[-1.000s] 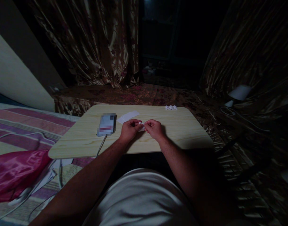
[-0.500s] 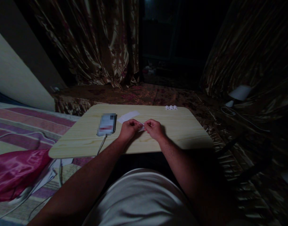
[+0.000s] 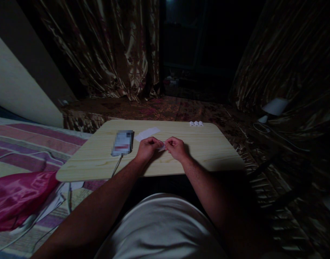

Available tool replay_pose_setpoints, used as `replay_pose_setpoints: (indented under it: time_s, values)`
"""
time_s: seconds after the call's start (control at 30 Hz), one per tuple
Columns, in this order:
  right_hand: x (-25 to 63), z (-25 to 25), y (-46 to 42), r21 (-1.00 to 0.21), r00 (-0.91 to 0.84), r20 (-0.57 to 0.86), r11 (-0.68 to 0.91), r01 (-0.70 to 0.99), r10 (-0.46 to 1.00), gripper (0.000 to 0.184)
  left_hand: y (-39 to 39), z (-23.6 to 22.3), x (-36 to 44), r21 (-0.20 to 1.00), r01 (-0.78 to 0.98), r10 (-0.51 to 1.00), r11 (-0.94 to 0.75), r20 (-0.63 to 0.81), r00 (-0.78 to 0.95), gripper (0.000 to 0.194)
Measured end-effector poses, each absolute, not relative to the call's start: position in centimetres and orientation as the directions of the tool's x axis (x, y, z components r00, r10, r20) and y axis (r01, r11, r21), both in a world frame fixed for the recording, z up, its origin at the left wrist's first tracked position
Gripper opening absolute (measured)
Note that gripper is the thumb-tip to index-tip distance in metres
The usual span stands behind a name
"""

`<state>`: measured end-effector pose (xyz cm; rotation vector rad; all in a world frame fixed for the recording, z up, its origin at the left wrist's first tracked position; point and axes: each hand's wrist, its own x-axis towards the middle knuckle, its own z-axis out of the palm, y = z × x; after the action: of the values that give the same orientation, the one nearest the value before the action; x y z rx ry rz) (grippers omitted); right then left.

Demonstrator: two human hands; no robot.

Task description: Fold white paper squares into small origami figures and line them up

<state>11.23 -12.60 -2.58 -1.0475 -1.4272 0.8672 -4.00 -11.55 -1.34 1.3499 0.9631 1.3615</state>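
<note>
Between my two hands, just above the middle of the small wooden table (image 3: 91, 167), is a small folded piece of white paper (image 3: 161, 146). My left hand (image 3: 149, 146) pinches its left side with thumb and fingertips. From the other side my right hand (image 3: 176, 146) grips it, the fingers curled. Most of the paper is hidden by the fingers, so its exact shape cannot be made out. Behind my left hand lie flat white paper strips (image 3: 147, 133), partly overlapping. Three small white folded paper pieces (image 3: 196, 123) stand in a row near the table's far edge.
A phone (image 3: 122, 142), blurred out, lies left of my hands, with a white cable (image 3: 116, 166) running over the near edge. On the left are a striped bedcover (image 3: 27, 138) and a pink shiny cloth (image 3: 24, 196). A white lamp (image 3: 275, 107) stands at the right.
Both hands stay in nearly the same place. The fingers have shifted slightly on the paper, and less of it shows between them.
</note>
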Motion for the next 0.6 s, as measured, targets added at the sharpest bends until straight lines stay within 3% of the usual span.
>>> replay_pose_setpoints:
  time_s: [0.43,0.6]
  values:
    - [11.21,-2.39,-12.51,-0.955,0.071,0.292,0.286,0.074,0.954,0.018,-11.94,-1.06,-3.54,0.973,0.012,0.969,-0.232,0.230,0.084,0.030]
    - [11.24,-2.50,-12.38,-0.960,0.101,0.276,0.271,0.065,0.956,0.016,-12.36,-0.83,-3.41,0.943,0.085,0.932,-0.322,0.300,0.203,0.030]
